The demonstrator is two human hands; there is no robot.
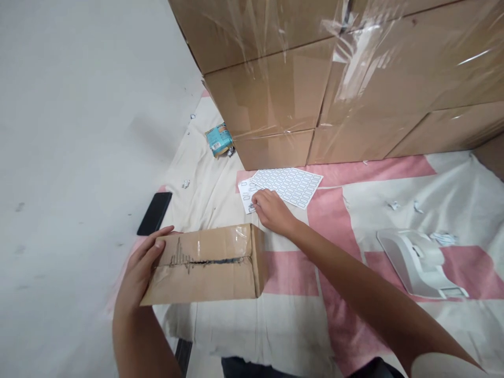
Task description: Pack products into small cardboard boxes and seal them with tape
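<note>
A small brown cardboard box (208,286) with torn, scribbled marks and clear tape along its middle seam lies in front of me. My left hand (137,270) grips its left end, thumb on top. Beyond the box's right end, my right hand (274,211) is curled with fingertips pinched together over the white label sheets. The upper sheet (291,184) carries rows of outlined rounded labels; a second sheet (244,195) shows at its left, with only a few labels on it. Whatever is between my right fingertips is hidden.
Large cardboard cartons (271,94) wrapped in clear film stand stacked behind the sheets. A black phone (155,213) lies by the white wall. There is a blue packet (219,139) at the cartons' left corner. At right sits a white tape dispenser (417,262) on the pink-and-white cloth (334,294).
</note>
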